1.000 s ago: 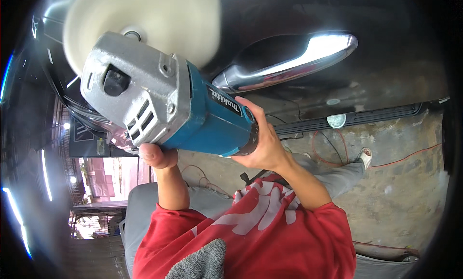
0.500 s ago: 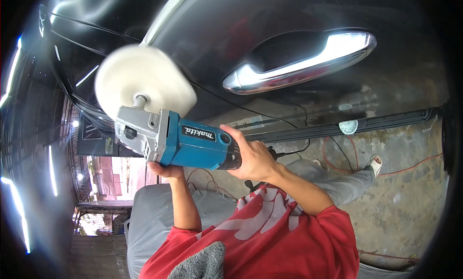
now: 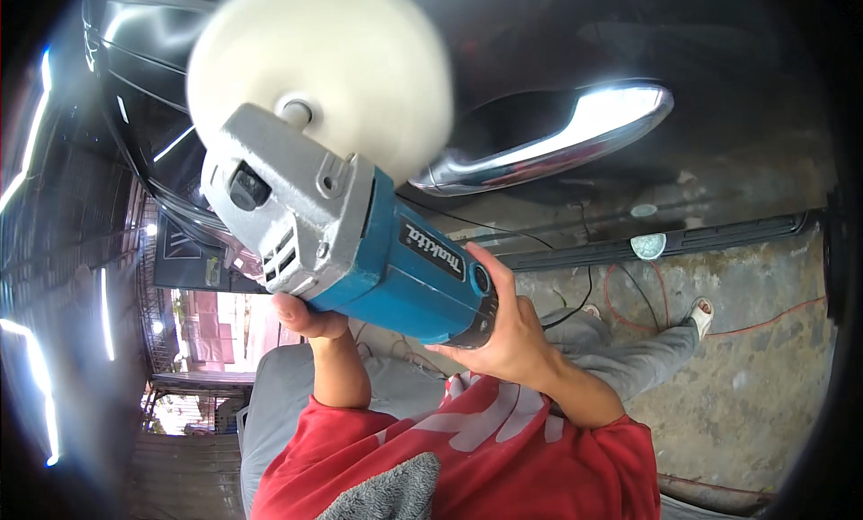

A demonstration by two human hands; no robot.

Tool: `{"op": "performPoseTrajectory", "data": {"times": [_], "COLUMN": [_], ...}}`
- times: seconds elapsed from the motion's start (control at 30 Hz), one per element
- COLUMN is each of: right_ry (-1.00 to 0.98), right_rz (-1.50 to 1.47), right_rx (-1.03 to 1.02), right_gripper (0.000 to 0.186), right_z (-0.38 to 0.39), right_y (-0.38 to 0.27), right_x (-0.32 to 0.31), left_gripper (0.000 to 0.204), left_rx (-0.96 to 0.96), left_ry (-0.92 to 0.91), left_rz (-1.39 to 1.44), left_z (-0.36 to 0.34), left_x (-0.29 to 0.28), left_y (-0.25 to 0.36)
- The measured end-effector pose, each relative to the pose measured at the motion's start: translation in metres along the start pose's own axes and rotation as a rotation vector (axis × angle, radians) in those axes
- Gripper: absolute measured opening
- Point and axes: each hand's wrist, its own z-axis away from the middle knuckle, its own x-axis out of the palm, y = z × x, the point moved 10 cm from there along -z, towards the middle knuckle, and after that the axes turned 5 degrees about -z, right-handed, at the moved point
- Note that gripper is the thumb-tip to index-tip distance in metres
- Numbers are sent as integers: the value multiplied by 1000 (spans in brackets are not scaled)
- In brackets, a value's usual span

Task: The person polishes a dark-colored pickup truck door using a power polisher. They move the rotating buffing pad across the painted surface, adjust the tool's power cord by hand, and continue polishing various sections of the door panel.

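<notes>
Chrome door handle [image 3: 548, 142] juts right beside the polishing pad [image 3: 324, 71]

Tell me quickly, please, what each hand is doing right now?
Left hand: closed under the polisher body.
Right hand: closed around its rear handle.

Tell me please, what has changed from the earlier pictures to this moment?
The polisher with its white pad has swung back toward the camera and up, after sitting lower and farther off half a second ago. Both hands kept their grip: the right hand on the blue body's rear, the left hand beneath the grey head. The chrome door handle remains beside the pad.
</notes>
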Motion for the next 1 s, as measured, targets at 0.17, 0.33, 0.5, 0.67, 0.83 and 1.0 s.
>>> {"op": "performPoseTrajectory", "data": {"times": [0.17, 0.33, 0.5, 0.67, 0.83, 1.0], "right_ry": [-20, -95, -252, -285, -354, -421], "right_rz": [-31, 41, 184, 241, 297, 424], "right_rx": [81, 100, 179, 138, 145, 262], "right_gripper": [104, 103, 102, 98, 98, 97], "right_z": [1, 1, 3, -4, -1, 6], "right_y": [-6, 2, 23, 30, 50, 36], "right_x": [-10, 1, 27, 47, 69, 65], "left_gripper": [92, 89, 94, 93, 85, 86], "left_rx": [-48, -44, -130, -150, -161, -273], "left_ry": [-12, -15, 141, 163, 214, 262], "left_rz": [-11, 60, 114, 208, 219, 335], "left_z": [0, 9, 33, 42, 59, 75], "left_x": [15, -4, -57, -78, -98, -93], "left_y": [10, -3, -57, -91, -113, -121]}}
